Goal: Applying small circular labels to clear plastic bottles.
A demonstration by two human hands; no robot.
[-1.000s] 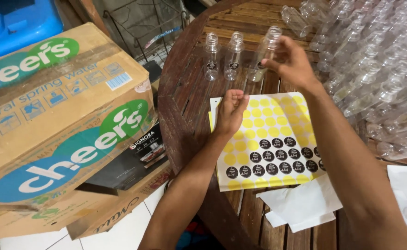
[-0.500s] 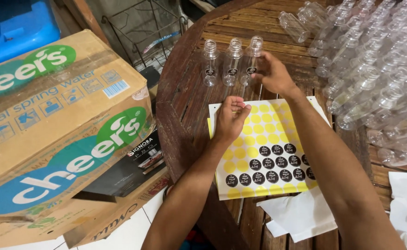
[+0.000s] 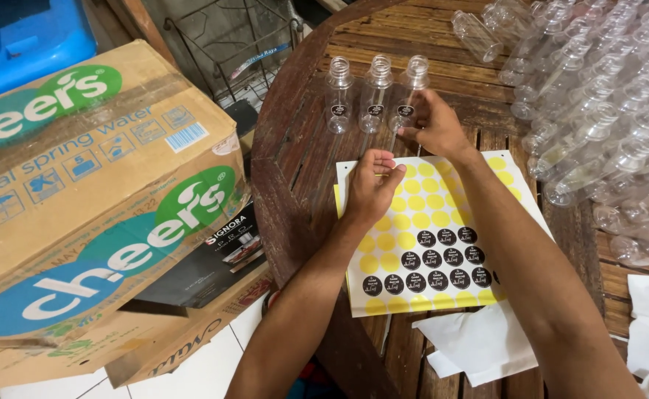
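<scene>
Clear third bottle (image 3: 411,89) now stands beside its labelled pair; my right hand (image 3: 435,129) has come away, loosely open, and my left hand (image 3: 369,192) rests pinched on the sticker sheet (image 3: 443,222).

Two bare forearms in view, no sleeves, no watch/rings/gloves. Left hand (image 3: 369,193) and right hand (image 3: 435,127): short, unpainted nails, no tape or bandages. Arms run uncovered from the wrists back to the frame's bottom edge; clothing not visible.
</scene>
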